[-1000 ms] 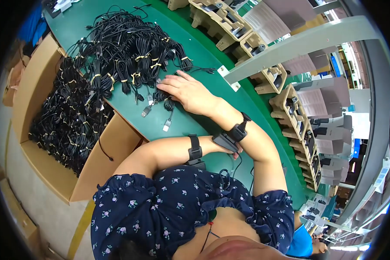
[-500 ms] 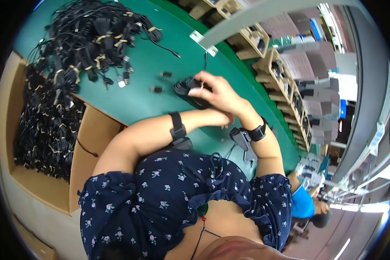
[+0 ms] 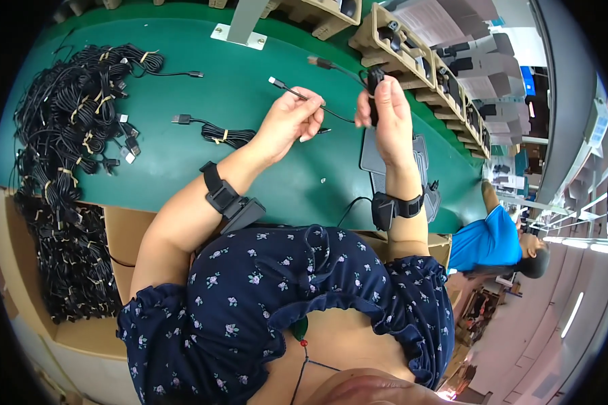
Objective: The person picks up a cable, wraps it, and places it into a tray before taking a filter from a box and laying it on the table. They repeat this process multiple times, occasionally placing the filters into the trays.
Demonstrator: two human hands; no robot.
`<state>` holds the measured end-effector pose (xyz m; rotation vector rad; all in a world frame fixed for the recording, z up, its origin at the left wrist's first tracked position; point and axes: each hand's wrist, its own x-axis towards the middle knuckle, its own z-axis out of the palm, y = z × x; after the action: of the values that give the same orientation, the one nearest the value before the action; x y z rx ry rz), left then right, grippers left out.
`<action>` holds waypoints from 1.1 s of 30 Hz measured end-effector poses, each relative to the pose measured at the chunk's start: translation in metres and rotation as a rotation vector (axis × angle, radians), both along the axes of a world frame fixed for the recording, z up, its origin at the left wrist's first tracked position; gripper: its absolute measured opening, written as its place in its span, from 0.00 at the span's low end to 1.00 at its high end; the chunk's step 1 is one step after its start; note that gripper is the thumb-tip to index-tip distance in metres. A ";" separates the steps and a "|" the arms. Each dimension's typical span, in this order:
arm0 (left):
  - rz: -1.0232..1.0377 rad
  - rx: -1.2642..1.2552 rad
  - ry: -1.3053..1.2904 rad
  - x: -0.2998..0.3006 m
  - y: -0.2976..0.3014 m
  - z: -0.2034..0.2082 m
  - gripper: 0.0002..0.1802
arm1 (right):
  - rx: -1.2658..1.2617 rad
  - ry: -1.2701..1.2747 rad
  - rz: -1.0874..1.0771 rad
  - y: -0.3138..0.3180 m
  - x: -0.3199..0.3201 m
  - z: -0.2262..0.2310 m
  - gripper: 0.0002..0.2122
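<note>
While the right hand (image 3: 392,115) is closed around the coiled part of a black cable (image 3: 375,84), the left hand (image 3: 287,128) pinches a length of it between thumb and fingers. A pale-tipped plug (image 3: 275,82) pokes out at eleven o'clock from the left hand, and the cable stretches from there across to the coil. A blurred USB plug (image 3: 321,62) juts out at ten o'clock from the right hand.

Taking the space between the hands as the centre of a dial, a tied cable bundle (image 3: 228,136) lies on the green table (image 3: 182,169) near nine o'clock, close to the left wrist. Well apart in the same direction spreads a large heap of tied black cables (image 3: 81,115). At eight o'clock, below the table edge, a cardboard box (image 3: 88,335) holds many more.

Between four and five o'clock, flat grey items (image 3: 375,155) lie partly behind the right forearm. Moulded trays (image 3: 412,79) run from one to three o'clock, and a metal post (image 3: 246,20) stands at ten. Farther off, past four, is a co-worker in a blue shirt (image 3: 490,239).
</note>
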<state>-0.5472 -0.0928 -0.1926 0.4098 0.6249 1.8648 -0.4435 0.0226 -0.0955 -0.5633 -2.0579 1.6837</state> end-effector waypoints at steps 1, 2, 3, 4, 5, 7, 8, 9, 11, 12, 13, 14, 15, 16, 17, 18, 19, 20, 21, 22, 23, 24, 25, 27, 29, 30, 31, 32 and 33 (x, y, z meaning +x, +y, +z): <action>-0.009 -0.006 0.000 0.002 0.002 -0.003 0.08 | 0.065 0.010 0.020 0.003 0.003 -0.009 0.13; -0.020 -0.011 0.013 0.005 0.003 -0.001 0.07 | 0.174 -0.043 0.036 0.004 0.007 -0.014 0.09; -0.031 -0.016 0.026 0.008 0.004 0.000 0.06 | 0.345 -0.031 0.121 0.004 0.008 -0.019 0.08; -0.042 -0.022 0.026 0.011 0.005 0.002 0.06 | 0.517 -0.021 0.207 0.004 0.008 -0.023 0.07; -0.017 -0.010 0.034 0.011 0.004 0.004 0.06 | 0.601 -0.093 0.273 0.002 0.007 -0.027 0.09; -0.082 0.016 0.145 0.003 0.005 -0.004 0.08 | 0.429 -0.338 0.289 -0.004 0.011 -0.023 0.13; -0.098 0.016 0.144 0.004 0.006 -0.005 0.08 | 0.445 -0.395 0.302 -0.002 0.013 -0.023 0.14; -0.085 -0.011 0.172 0.007 0.007 -0.005 0.10 | 0.442 -0.399 0.285 0.003 0.016 -0.022 0.14; -0.092 -0.067 0.223 0.007 0.006 0.000 0.15 | 0.817 -0.390 0.135 0.019 0.020 -0.017 0.14; -0.108 -0.060 0.221 0.006 0.004 -0.001 0.15 | 0.963 -0.296 0.033 0.037 0.023 -0.019 0.14; -0.078 -0.095 0.281 0.004 0.003 -0.003 0.15 | 0.987 -0.350 -0.108 0.054 0.025 -0.015 0.14; -0.052 -0.127 0.338 0.003 0.000 -0.004 0.16 | 1.008 -0.408 -0.251 0.070 0.029 -0.009 0.14; -0.069 -0.155 0.342 0.002 -0.001 -0.002 0.16 | 1.035 -0.419 -0.362 0.092 0.035 -0.004 0.15; -0.081 -0.147 0.338 0.003 -0.001 -0.001 0.16 | 1.061 -0.428 -0.471 0.115 0.042 0.002 0.16; -0.116 -0.174 0.371 0.003 -0.001 -0.001 0.15 | 1.079 -0.444 -0.564 0.137 0.048 0.008 0.17; -0.149 -0.199 0.404 0.003 0.000 0.001 0.14 | 1.097 -0.458 -0.657 0.159 0.055 0.016 0.18; -0.172 -0.219 0.422 0.005 0.000 0.001 0.13 | 1.161 -0.448 -0.717 0.184 0.063 0.017 0.19; -0.175 -0.219 0.422 0.005 0.000 0.001 0.13 | 1.226 -0.437 -0.777 0.208 0.070 0.018 0.21; -0.207 -0.224 0.420 0.006 0.002 0.001 0.12 | 1.233 -0.561 -0.859 0.224 0.074 0.024 0.22; -0.238 -0.230 0.419 0.006 0.003 0.001 0.12 | 1.235 -0.686 -0.939 0.239 0.078 0.028 0.23; -0.233 -0.238 0.423 0.006 0.005 0.001 0.11 | 1.272 -0.734 -0.949 0.255 0.080 0.028 0.24; -0.232 -0.241 0.421 0.006 0.005 0.001 0.11 | 1.270 -0.735 -0.945 0.273 0.082 0.024 0.24; -0.215 -0.245 0.418 0.005 0.005 0.001 0.11 | 1.319 -0.835 -0.907 0.290 0.083 0.019 0.24; -0.203 -0.252 0.406 0.006 0.006 0.002 0.11 | 1.346 -1.019 -0.801 0.311 0.083 0.019 0.23; -0.195 -0.242 0.391 0.007 0.007 0.003 0.10 | 1.362 -1.075 -0.700 0.324 0.082 0.020 0.22; -0.194 -0.250 0.386 0.007 0.006 0.004 0.10 | 1.378 -1.121 -0.600 0.328 0.078 0.022 0.22; -0.199 -0.260 0.377 0.008 0.005 0.005 0.10 | 1.278 -1.333 -0.457 0.337 0.074 0.025 0.20; -0.205 -0.265 0.367 0.008 0.005 0.006 0.10 | 1.315 -1.409 -0.330 0.341 0.074 0.026 0.20; -0.205 -0.271 0.360 0.008 0.005 0.005 0.10 | 1.313 -1.413 -0.320 0.348 0.069 0.027 0.20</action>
<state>-0.5394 -0.0875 -0.1871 0.6113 1.0246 1.4962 -0.3748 0.3707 -0.0683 -1.5777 -2.9174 -0.7684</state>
